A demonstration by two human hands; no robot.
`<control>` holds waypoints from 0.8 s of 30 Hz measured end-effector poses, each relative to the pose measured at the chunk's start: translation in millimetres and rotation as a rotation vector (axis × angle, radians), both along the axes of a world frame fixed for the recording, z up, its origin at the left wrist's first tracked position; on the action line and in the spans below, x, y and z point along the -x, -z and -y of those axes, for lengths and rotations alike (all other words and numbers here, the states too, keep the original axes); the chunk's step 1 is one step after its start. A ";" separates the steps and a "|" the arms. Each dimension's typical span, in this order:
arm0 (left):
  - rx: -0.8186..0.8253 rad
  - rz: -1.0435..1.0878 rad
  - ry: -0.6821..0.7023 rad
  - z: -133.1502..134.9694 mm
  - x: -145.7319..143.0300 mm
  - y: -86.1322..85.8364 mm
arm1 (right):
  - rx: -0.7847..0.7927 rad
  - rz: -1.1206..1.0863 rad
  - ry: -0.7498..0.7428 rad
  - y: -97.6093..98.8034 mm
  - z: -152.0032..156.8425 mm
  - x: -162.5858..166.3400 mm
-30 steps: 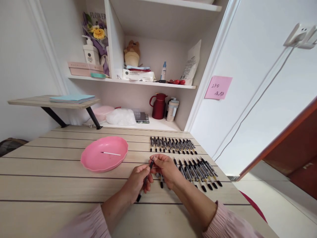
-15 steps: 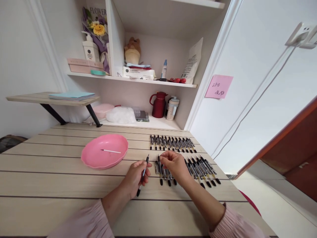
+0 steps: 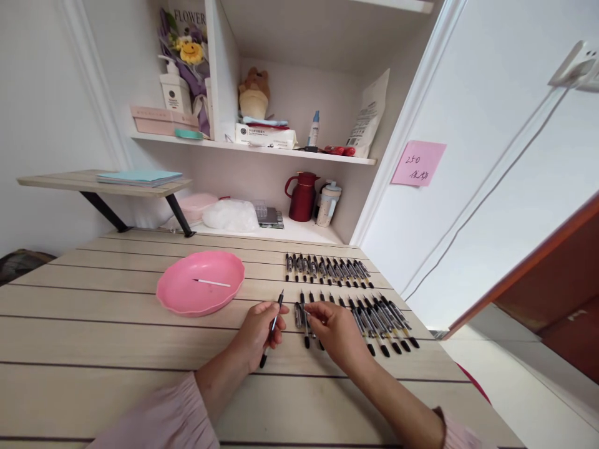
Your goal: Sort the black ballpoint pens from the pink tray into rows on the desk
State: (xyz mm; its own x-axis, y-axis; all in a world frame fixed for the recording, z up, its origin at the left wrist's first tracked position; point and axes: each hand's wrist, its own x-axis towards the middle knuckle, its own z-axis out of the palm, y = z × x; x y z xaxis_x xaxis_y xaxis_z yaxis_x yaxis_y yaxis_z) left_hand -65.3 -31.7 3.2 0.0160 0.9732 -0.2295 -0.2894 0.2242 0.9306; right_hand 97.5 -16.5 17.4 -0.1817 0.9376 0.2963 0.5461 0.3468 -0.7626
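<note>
My left hand (image 3: 263, 327) is closed around a black-tipped pen (image 3: 264, 360), held slanted just above the table with its tip pointing away from me. Over the left part of the front row of pens (image 3: 384, 318), my right hand (image 3: 339, 330) is bent into a pinch. Its thumb and forefinger meet beside the leftmost long pen (image 3: 307, 340), and whatever lies between them is too small to make out. A short dark cap-like piece (image 3: 298, 315) lies at that row's left end. My right hand covers several pens in the middle.
Behind lies a second row of pens (image 3: 327, 269). A pink scalloped dish (image 3: 175, 299) on the left holds a thin white stick with a dark tip (image 3: 213, 283). A small raised shelf (image 3: 56, 181) stands at back left. A red jug (image 3: 302, 198) and a cup (image 3: 329, 204) stand in the cabinet.
My right hand's pinch has moved from the tip of the leftmost long pen a little towards me, beside its shaft. My left hand still holds its pen in nearly the same place.
</note>
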 end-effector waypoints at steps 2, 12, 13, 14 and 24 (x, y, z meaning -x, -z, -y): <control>0.000 -0.004 0.006 0.1 0.0 0.0 | 0.002 0.073 -0.030 3.1 6.0 -1.7; 0.005 -0.019 0.009 0.6 -1.0 -1.1 | -0.105 0.521 0.006 0.2 18.6 3.6; 0.004 -0.020 0.010 0.7 -1.1 -1.2 | -0.107 0.552 0.013 0.8 19.0 5.2; 0.003 -0.020 0.010 0.8 -1.1 -1.2 | -0.104 0.579 0.023 1.6 19.2 6.7; 0.006 -0.028 0.016 0.4 -0.5 0.6 | -0.007 0.705 0.071 2.9 14.9 16.0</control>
State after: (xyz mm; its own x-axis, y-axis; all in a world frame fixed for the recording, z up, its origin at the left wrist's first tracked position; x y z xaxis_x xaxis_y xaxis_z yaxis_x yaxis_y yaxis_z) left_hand -64.8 -32.1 2.7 0.0254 0.9714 -0.2362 -0.2598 0.2346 0.9367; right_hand 81.4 -31.4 14.6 -0.2705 0.9530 0.1368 0.9304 0.2953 -0.2171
